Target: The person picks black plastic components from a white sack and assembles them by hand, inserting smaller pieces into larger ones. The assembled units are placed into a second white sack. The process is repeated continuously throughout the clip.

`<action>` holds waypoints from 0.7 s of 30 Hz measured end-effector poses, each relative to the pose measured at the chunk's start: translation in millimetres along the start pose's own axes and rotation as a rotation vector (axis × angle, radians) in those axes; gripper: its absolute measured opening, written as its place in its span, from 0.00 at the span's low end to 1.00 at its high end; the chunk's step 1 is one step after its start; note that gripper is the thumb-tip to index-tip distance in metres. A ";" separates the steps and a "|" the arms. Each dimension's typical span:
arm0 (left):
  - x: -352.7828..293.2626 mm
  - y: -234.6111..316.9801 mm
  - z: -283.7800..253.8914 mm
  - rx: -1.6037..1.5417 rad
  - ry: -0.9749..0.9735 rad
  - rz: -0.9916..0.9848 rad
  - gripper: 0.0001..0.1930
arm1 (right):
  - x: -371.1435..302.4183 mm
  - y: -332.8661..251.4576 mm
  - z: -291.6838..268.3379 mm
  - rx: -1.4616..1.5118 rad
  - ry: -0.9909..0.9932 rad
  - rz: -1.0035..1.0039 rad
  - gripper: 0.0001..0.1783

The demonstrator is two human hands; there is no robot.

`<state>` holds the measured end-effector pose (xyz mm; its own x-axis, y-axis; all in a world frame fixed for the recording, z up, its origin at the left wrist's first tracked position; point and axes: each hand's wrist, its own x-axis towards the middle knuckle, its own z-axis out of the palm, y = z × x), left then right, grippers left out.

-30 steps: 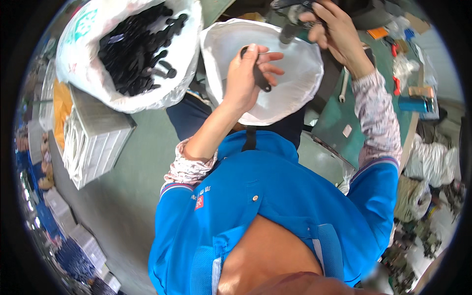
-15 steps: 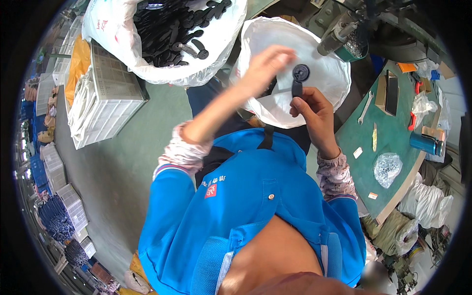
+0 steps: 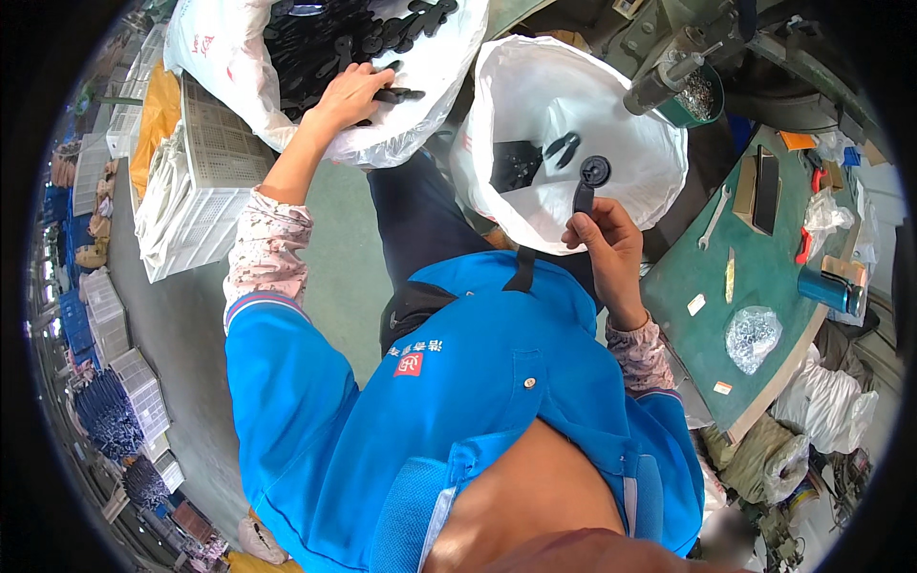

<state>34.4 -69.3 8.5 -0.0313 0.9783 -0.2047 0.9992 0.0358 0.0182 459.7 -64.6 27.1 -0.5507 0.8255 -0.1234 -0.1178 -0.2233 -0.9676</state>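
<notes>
My right hand [image 3: 604, 241] holds a black plastic part with a round head [image 3: 590, 178] over the open white bag [image 3: 535, 86] in front of me. A few black parts [image 3: 521, 162] lie at the bottom of that bag. My left hand [image 3: 351, 94] reaches into a second white bag [image 3: 449, 48] at the upper left, which is full of black parts [image 3: 334, 43]. Its fingers close on one of those parts [image 3: 396, 95].
A green workbench [image 3: 764, 277] on the right carries a wrench [image 3: 713, 218], a clear bag of small metal pieces [image 3: 753, 336] and a blue cylinder [image 3: 827, 288]. White plastic crates [image 3: 205, 205] stand at the left on the grey floor. A machine [image 3: 688, 57] stands behind the bag.
My left hand has left the part over the near bag and swung left into the full bag. My right hand still holds the black part, now a little lower.
</notes>
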 end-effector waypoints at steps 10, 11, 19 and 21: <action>-3.6 4.2 -5.2 -0.490 0.306 -0.170 0.16 | 10.3 -17.0 6.4 0.146 0.134 -0.233 0.15; -3.0 3.8 -19.1 -0.699 0.152 -0.229 0.15 | 14.5 -19.8 0.6 0.188 0.103 -0.230 0.15; -21.0 98.0 -45.6 -2.293 -0.395 0.333 0.11 | 69.1 -58.8 -8.3 0.054 -0.074 -0.264 0.24; -24.2 134.3 -44.3 -2.374 -0.517 0.416 0.11 | 86.7 -70.3 -12.6 0.171 -0.201 -0.194 0.30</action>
<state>168.3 -79.1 59.2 0.4335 0.9010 -0.0150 -0.7258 0.3589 0.5868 430.7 29.2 81.6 -0.6543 0.7463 0.1223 -0.3644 -0.1694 -0.9157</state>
